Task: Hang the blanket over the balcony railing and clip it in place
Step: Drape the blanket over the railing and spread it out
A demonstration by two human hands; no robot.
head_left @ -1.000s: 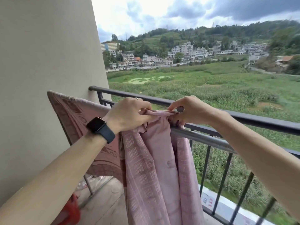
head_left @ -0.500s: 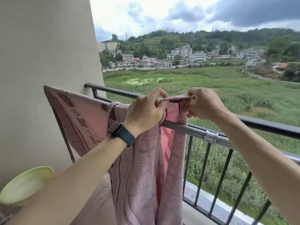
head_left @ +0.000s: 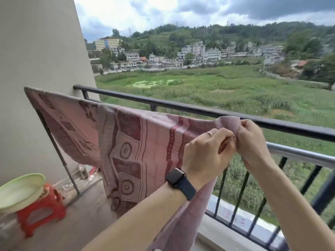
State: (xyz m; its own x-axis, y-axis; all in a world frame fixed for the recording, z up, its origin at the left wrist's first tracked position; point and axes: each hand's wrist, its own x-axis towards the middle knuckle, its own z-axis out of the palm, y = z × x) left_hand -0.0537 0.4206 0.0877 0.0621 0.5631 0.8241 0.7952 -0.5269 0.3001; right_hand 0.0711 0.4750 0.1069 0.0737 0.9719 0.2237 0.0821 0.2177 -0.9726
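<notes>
A pink patterned blanket [head_left: 126,142] hangs spread out over a silver rail [head_left: 299,155] that runs just inside the black balcony railing [head_left: 181,106]. My left hand [head_left: 204,156], with a ring and a dark watch, pinches the blanket's top edge at its right end. My right hand [head_left: 253,144] grips the same bunched corner right beside it, above the silver rail. Both hands touch each other at the fabric. No clip is visible.
A beige wall [head_left: 36,60] closes the left side. A red plastic stool [head_left: 39,209] with a pale green basin [head_left: 20,189] on it stands on the balcony floor at lower left. A slanted metal rod [head_left: 59,154] leans by the wall. Fields and buildings lie beyond the railing.
The blanket has been drawn out to the right along the rail and now lies spread wide instead of bunched. Both hands moved right with its corner; the view also turned.
</notes>
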